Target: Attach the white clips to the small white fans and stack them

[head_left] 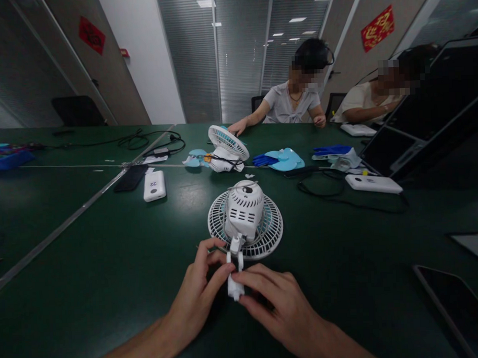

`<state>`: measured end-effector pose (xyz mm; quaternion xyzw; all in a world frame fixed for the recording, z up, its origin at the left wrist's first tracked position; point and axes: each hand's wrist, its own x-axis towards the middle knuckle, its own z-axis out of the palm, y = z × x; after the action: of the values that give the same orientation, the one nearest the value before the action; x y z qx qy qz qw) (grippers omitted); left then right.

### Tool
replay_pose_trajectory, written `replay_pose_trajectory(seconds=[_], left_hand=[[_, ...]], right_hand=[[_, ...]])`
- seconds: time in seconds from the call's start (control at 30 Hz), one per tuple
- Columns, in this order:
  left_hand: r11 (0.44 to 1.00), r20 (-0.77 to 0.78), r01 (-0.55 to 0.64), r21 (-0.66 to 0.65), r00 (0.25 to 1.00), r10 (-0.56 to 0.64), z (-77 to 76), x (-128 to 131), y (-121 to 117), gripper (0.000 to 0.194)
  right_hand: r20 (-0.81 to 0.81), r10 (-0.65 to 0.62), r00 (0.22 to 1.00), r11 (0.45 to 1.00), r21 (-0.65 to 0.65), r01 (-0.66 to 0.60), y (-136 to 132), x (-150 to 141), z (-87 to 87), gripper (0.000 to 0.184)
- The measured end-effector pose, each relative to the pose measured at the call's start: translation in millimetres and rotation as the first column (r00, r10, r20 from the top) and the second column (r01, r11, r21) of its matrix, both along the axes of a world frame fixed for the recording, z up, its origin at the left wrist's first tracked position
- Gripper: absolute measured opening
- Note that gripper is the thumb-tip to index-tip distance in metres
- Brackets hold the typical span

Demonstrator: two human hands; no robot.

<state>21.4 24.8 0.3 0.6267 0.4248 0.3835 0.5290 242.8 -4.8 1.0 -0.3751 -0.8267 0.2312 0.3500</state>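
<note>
A small white fan (245,218) lies face down on the dark green table (120,256), its round grille flat and its motor housing pointing up. A white bracket piece (234,276) sticks out from the fan toward me. My left hand (201,290) pinches this bracket from the left with thumb and fingers. From the right, my right hand (274,303) grips the same bracket, index finger laid across its lower end.
Across the table a person touches a second white fan (226,148) with blue blades (285,159) lying nearby. Another person sits at far right. A white power bank (154,185), a black phone (131,178), cables (151,139), a white box (373,183) and tablets (458,296) lie around.
</note>
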Motion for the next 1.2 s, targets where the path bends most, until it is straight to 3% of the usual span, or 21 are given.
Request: replay_pose_trajectory(seconds=[0.13,0.2,0.27,0.33,0.4,0.5,0.63,0.7,0.77,0.83,0.9,1.2], left_hand=[[0.970,-0.306,-0.048,0.237,0.944,0.122,9.2,-25,10,0.027],[0.918,-0.522,0.026,0.396,0.829,0.202,9.2,-44,13,0.028],[0.871,-0.678,0.166,0.463,0.699,0.227,4.4,-63,13,0.033],[0.845,-0.751,0.277,0.458,0.628,0.202,-2.0,-75,13,0.041],[0.837,-0.768,0.334,0.433,0.624,0.148,-5.0,-80,13,0.043],[0.832,-0.763,0.382,0.402,0.642,0.074,1.9,-72,16,0.042],[0.739,-0.823,0.553,0.384,0.569,0.002,13.0,-57,22,0.049],[0.728,-0.812,0.561,0.394,0.583,-0.010,9.8,-55,26,0.037],[0.791,-0.739,0.461,0.402,0.674,-0.017,2.6,-57,31,0.030],[0.875,-0.620,0.300,0.381,0.785,0.001,-3.0,-60,37,0.039],[0.912,-0.531,0.220,0.347,0.847,-0.002,-3.5,-62,39,0.052],[0.855,-0.492,0.352,0.382,0.860,-0.134,8.5,-35,20,0.056]], right_hand=[[0.044,-0.029,0.999,0.999,0.034,0.027,1,-2,0.5,0.028],[0.067,-0.036,0.997,0.998,0.057,0.032,1,-3,3.0,0.028],[0.082,-0.048,0.995,0.996,0.082,0.041,2,-6,7.7,0.029],[0.097,-0.062,0.993,0.992,0.118,0.051,4,-11,14.2,0.028],[0.124,-0.063,0.990,0.983,0.179,0.041,6,-16,20.8,0.028],[0.188,-0.064,0.980,0.957,0.291,0.007,11,-24,26.2,0.026],[0.246,-0.115,0.962,0.920,0.392,0.010,15,-32,21.3,0.027],[0.242,-0.130,0.961,0.915,0.403,0.022,16,-34,17.3,0.027],[0.224,-0.135,0.965,0.910,0.414,0.031,17,-36,14.9,0.025],[0.203,-0.134,0.970,0.903,0.428,0.035,18,-37,14.4,0.023],[0.178,-0.137,0.974,0.892,0.450,0.044,18,-36,15.1,0.022],[0.189,-0.139,0.972,0.845,0.535,0.017,10,-14,15.7,0.022]])
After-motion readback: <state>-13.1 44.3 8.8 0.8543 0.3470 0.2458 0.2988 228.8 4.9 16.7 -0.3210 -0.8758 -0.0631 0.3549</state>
